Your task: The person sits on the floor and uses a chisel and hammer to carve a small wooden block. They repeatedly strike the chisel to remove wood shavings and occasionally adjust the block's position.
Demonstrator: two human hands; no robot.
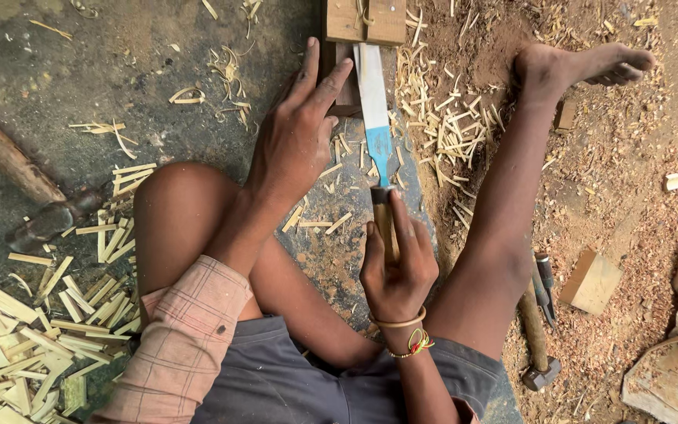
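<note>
Gripping the chisel (377,133) handle, right hand (396,267) clenched; left hand (296,137) lies flat, released.

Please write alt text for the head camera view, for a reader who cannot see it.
Seated on the ground, a person grips a wooden-handled blade in the right hand; the left hand rests on a wooden block. Wood slivers and a hammer lie around.
</note>
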